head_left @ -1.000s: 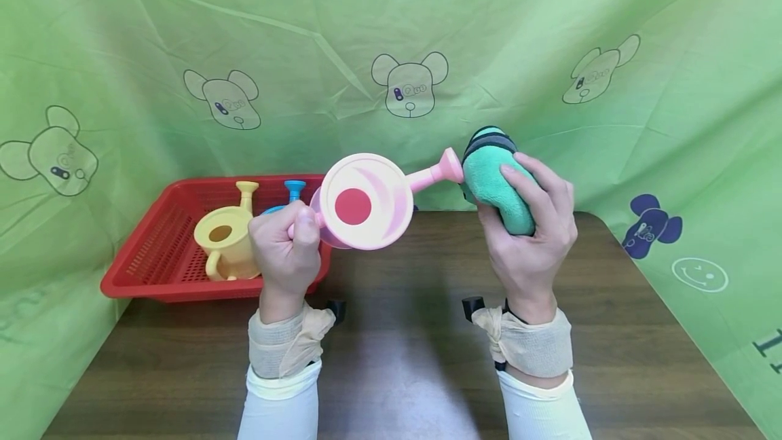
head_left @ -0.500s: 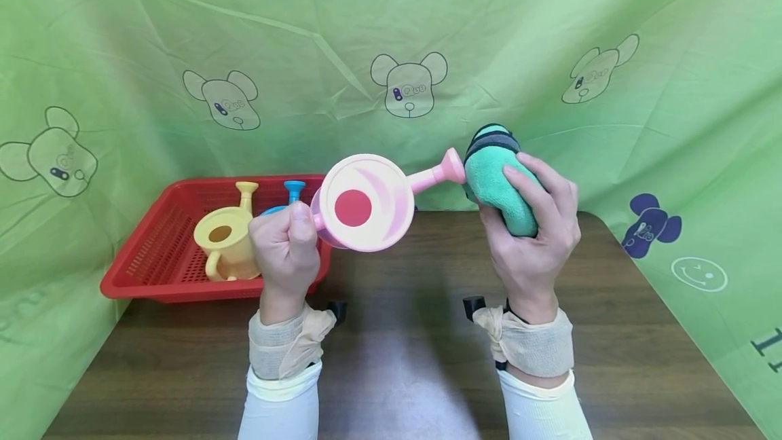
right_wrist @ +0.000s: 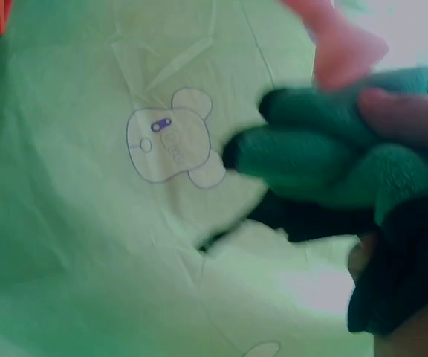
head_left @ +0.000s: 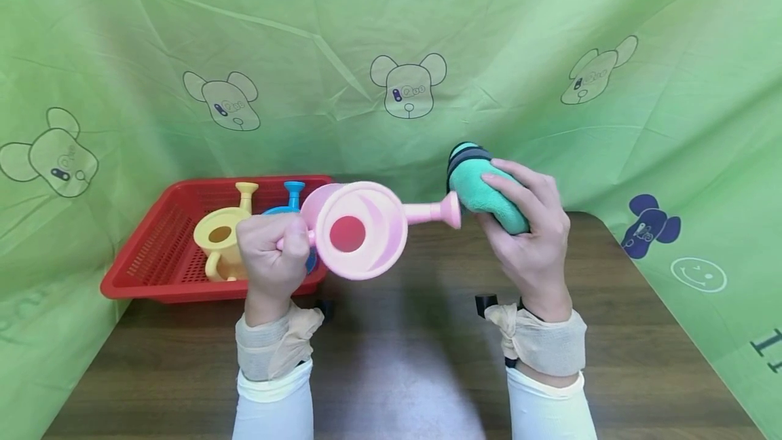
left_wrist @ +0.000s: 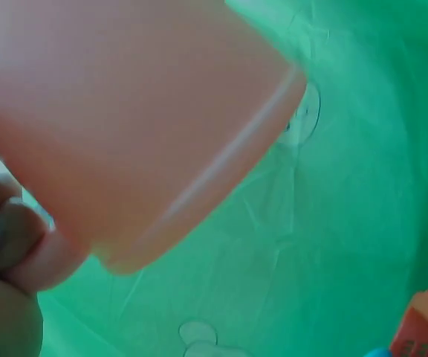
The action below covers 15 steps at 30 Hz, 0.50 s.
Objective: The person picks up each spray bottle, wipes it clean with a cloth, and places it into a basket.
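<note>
My left hand [head_left: 273, 253] grips the handle of a pink watering can [head_left: 396, 233], holding it in the air with its round opening facing the head camera. Its pale body fills much of the left wrist view, where curled fingers [left_wrist: 10, 230] wrap the handle [left_wrist: 58, 262]. The can's spout points right, its flared pink rose [head_left: 451, 210] right at the edge of a green plush toy [head_left: 482, 185] with dark bands. Whether the two touch, I cannot tell. My right hand [head_left: 534, 229] holds this plush from the right; black-tipped green lobes [right_wrist: 296, 152] show in the right wrist view.
At the left on the brown wooden table [head_left: 403, 358] stands a red slotted basket [head_left: 155, 243]. Inside it are a yellow watering can [head_left: 222, 240] and a blue one [head_left: 294, 193], partly hidden behind my left hand. A green printed curtain [head_left: 305, 32] hangs behind the table.
The pink watering can has come down, and its spout has turned from slanting upward to nearly level. My right hand and the plush have shifted slightly left and down.
</note>
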Each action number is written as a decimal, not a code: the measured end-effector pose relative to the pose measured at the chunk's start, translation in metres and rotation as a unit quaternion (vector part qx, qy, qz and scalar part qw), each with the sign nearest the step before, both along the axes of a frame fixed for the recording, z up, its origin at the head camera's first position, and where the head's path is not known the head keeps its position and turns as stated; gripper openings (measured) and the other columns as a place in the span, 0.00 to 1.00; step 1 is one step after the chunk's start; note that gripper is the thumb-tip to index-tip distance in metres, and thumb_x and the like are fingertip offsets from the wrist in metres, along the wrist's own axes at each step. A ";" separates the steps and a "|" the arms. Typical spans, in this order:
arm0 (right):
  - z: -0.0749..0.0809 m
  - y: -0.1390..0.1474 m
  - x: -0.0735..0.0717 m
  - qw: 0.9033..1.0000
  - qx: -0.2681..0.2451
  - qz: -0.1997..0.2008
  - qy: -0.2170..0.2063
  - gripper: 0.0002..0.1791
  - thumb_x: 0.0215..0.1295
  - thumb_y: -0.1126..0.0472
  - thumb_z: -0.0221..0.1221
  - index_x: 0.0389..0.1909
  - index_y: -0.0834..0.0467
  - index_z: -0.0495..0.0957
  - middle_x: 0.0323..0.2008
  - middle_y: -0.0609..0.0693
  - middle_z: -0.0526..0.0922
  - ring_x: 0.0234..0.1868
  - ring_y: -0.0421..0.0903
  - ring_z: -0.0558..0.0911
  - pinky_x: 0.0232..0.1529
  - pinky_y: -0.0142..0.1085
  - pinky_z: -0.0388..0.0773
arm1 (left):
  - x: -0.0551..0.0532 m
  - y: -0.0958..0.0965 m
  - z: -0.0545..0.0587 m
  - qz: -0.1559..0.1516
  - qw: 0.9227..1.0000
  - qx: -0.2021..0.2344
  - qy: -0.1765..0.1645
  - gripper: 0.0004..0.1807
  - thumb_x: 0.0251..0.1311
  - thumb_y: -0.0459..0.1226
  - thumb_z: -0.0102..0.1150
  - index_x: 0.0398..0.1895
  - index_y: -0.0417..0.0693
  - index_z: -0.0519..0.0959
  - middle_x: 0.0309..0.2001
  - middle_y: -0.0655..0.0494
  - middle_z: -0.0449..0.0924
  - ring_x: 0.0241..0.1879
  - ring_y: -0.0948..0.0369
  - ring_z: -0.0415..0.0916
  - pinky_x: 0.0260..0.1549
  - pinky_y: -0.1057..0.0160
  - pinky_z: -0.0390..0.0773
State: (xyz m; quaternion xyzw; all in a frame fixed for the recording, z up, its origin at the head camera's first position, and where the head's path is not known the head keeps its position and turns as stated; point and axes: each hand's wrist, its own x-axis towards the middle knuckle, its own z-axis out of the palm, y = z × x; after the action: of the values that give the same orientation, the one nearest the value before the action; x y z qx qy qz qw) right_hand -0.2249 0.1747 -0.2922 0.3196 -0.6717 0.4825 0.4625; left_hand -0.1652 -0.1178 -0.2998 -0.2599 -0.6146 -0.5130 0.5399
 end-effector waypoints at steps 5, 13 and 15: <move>-0.002 0.003 -0.003 0.994 0.013 0.098 -0.047 0.22 0.51 0.76 0.72 0.50 0.67 0.86 0.57 0.61 0.86 0.61 0.48 0.82 0.64 0.37 0.75 | 0.008 -0.005 0.000 -0.120 0.988 0.089 -0.036 0.19 0.50 0.26 0.40 0.03 0.41 0.60 0.08 0.52 0.58 0.12 0.65 0.52 0.13 0.69 0.51; -0.005 -0.011 0.001 0.970 0.061 0.224 -0.070 0.21 0.58 0.67 0.75 0.53 0.66 0.84 0.61 0.53 0.85 0.64 0.48 0.82 0.65 0.36 0.75 | 0.010 0.009 0.003 -0.246 0.962 0.064 -0.103 0.18 0.51 0.27 0.44 0.05 0.42 0.63 0.09 0.52 0.63 0.10 0.62 0.58 0.11 0.65 0.60; -0.005 -0.015 0.003 0.972 0.094 0.209 -0.056 0.19 0.64 0.60 0.74 0.53 0.63 0.85 0.61 0.56 0.85 0.63 0.47 0.82 0.64 0.34 0.76 | 0.008 0.012 0.003 -0.250 0.962 0.047 -0.095 0.18 0.53 0.26 0.44 0.06 0.43 0.63 0.09 0.51 0.62 0.10 0.63 0.57 0.11 0.65 0.60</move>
State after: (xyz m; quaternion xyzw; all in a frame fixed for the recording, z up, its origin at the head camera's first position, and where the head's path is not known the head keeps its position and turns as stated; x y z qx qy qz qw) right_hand -0.2221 0.1600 -0.2976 0.4674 -0.6569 0.5204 0.2815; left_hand -0.1572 -0.1062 -0.2965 -0.3297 -0.5539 -0.6823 0.3450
